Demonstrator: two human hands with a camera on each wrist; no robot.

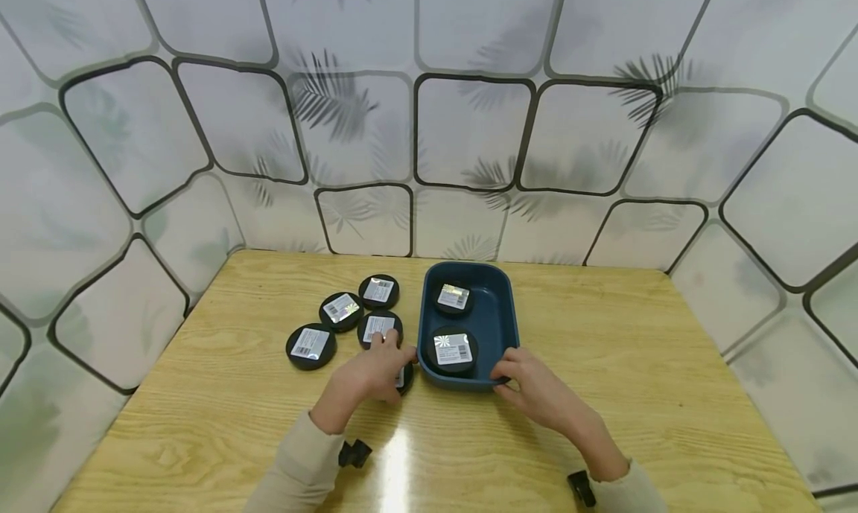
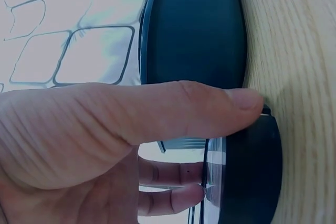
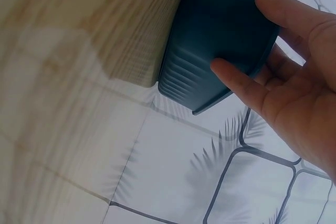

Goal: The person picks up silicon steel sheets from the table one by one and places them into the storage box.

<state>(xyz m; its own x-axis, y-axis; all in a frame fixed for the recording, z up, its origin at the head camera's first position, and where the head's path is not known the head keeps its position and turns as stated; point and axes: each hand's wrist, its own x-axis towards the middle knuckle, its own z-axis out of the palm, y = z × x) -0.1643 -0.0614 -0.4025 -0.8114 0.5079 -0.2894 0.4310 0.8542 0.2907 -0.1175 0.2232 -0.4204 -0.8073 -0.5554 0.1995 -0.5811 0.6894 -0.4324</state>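
**Grip Square, Hold Steady**

Left of the tray (image 1: 492, 316), best keep knuckles off the four loose tubs (image 1: 311, 347). Just outside the tray's near left corner, holding the black tub (image 2: 253, 177) in the left hand (image 1: 370, 371), with thumb on the tray side and fingers at the far edge; with fingertips partly hidden, cannot tell how firmly. Before any lift, better to seat the grip evenly across the tub, then raise level to avoid scraping the tray wall. At the tray's near right corner, pinching the rim between thumb and fingers of the right hand (image 1: 532, 386); press just enough to prevent sliding, without tipping.

Now for looks. Left of the tray, see squat black rounds bunched close together, each topped with a pale label (image 1: 379, 290). Beside the tray's near left corner, find a matching tub, mostly covered from above, smooth and dark along the side. Inside the tray, along its left wall, note two tubs (image 1: 453, 351) one behind the other, label up, catching foil-like glints.
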